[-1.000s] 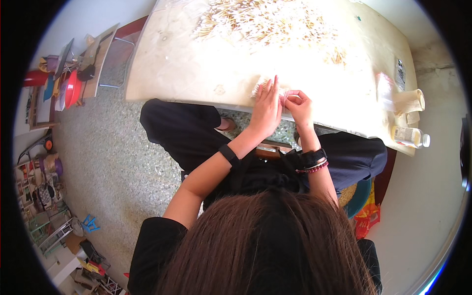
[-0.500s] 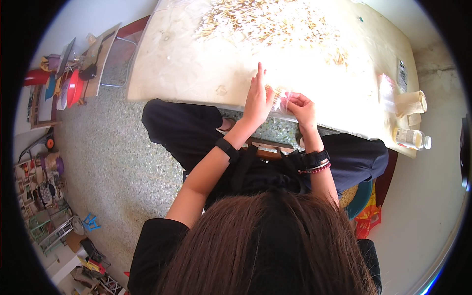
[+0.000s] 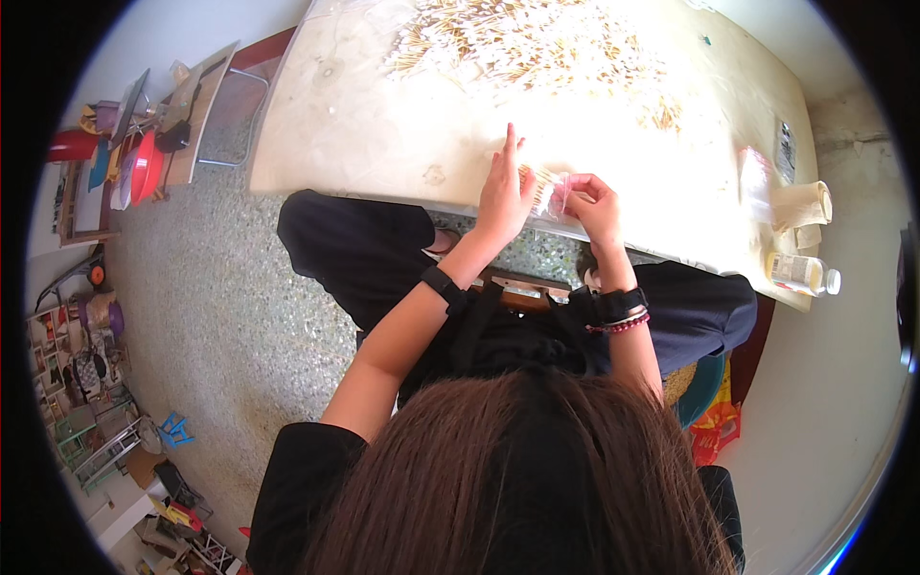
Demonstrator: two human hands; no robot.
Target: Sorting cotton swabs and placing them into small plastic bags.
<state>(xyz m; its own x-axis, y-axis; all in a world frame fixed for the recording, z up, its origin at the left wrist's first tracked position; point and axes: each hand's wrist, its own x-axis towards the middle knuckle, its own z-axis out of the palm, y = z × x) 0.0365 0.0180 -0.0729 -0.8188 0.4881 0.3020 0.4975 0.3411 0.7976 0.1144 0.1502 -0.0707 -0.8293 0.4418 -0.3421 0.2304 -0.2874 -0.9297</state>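
Observation:
By the table's near edge, a small bundle of cotton swabs point(image 3: 533, 181) lies in or against a clear plastic bag point(image 3: 556, 197); the glare hides how far inside they are. On its left side rests my left hand point(image 3: 504, 192), fingers stretched out and pointing away from me, its thumb side against the bundle. My right hand point(image 3: 598, 213) pinches the bag's right edge between thumb and fingers. Farther back, a large loose pile of cotton swabs point(image 3: 527, 48), with white tips and tan sticks, spreads over the pale tabletop point(image 3: 374, 134).
Along the table's right side are a clear bottle point(image 3: 800, 273), a roll point(image 3: 803, 203) and a clear plastic packet point(image 3: 755, 177). Beneath the table's right end stand a teal tub point(image 3: 707, 383) and a red bag point(image 3: 717, 431). A red basin point(image 3: 147, 168) is at far left.
My right hand has shifted slightly right, with the bag's edge still pinched. My left hand stays nearly in place beside the swabs.

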